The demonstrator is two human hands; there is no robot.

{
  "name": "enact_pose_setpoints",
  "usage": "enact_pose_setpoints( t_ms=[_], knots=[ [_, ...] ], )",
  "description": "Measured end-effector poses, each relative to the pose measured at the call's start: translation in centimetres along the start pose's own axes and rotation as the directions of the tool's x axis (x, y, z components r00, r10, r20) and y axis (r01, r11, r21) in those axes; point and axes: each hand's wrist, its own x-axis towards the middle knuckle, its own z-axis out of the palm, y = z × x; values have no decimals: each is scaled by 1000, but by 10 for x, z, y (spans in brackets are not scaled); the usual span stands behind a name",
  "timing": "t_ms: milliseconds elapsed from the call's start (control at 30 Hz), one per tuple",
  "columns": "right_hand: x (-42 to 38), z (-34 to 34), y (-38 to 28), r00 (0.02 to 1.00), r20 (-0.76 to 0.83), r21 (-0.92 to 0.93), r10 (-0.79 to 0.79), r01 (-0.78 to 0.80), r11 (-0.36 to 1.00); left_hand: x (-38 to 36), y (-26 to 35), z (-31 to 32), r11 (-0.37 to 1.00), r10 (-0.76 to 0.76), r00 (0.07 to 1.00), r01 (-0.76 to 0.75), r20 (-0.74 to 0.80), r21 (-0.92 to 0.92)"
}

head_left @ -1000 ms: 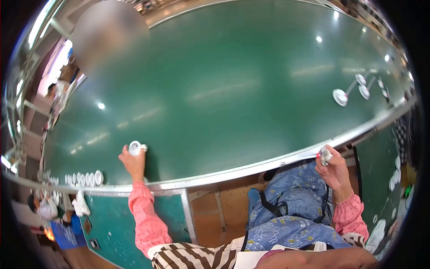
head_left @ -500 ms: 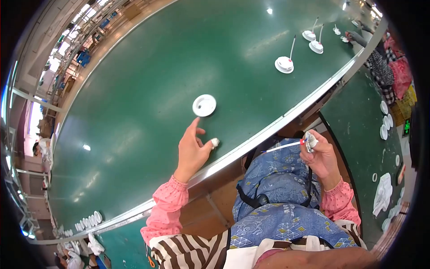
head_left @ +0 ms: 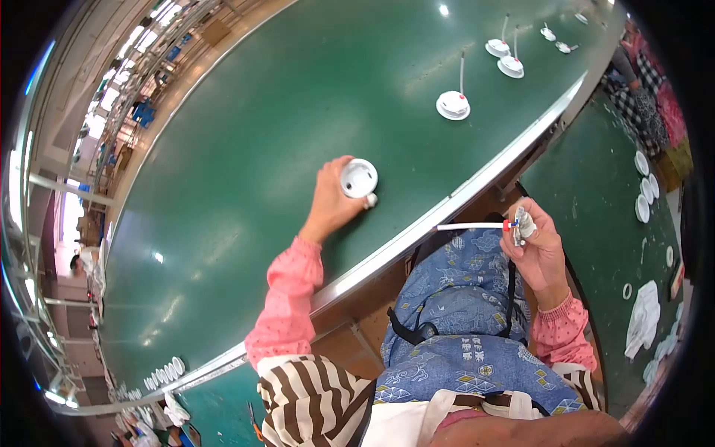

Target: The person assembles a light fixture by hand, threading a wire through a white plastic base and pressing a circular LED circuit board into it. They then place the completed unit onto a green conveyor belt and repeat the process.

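Observation:
My left hand (head_left: 333, 195) is closed round the left side of a round white cup-like housing (head_left: 360, 177) over the green table, with its open side facing up. A white covering sits on the thumb tip. My right hand (head_left: 535, 242), above the apron, pinches a small whitish part (head_left: 523, 226) with a red piece at its side. From that red piece a white tube (head_left: 469, 226) sticks out to the left, a dark tip at its end.
Several white assemblies with upright tubes (head_left: 453, 105) stand on the green table (head_left: 246, 149) at the upper right. White rings (head_left: 643, 208) and a white cloth (head_left: 642, 319) lie on the right-hand surface. A row of white discs (head_left: 165, 372) is at the lower left.
My left hand has moved up and closed on the white housing, which it was just short of before. The tube in my right hand now lies more level.

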Motion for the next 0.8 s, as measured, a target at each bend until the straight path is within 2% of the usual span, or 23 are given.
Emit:
enact_pose_setpoints(
  t_ms=[33, 100, 133, 167, 200, 333, 433, 667, 800],
  knots=[
    [1, 5, -1, 1000, 0, -49, -24, 24, 999, -10, 16, 7, 993, 46, 999, -48, -17, -112],
    [6, 18, -4, 998, 9, -156, -57, 58, 986, -29, 61, 11, 991, 42, 999, -40, 14, -129],
    [7, 22, -5, 1000, -2, -197, -8, 7, 980, -36, 78, 12, 994, 67, 998, -66, 12, -83],
    [9, 23, -2, 997, 74, -190, -18, 32, 981, -41, 90, 13, 995, 90, 996, -90, 9, -36],
    [10, 28, -3, 997, 82, -240, 2, 18, 970, -45, 97, 15, 991, 135, 991, -135, -9, -26],
    [8, 39, -4, 990, 138, -387, 0, 54, 920, -54, 111, 23, 973, 224, 971, -227, -85, -34],
    [6, 38, -2, 984, 175, -416, -35, 106, 903, -57, 118, 26, 963, 262, 958, -267, -114, -31],
    [-1, 38, 2, 988, 153, -483, -19, 91, 871, -60, 132, 28, 944, 321, 937, -328, -142, -33],
    [-6, 46, 9, 992, 122, -621, -23, 95, 778, -67, 141, 21, 934, 348, 928, -356, -131, -41]
  ],
)
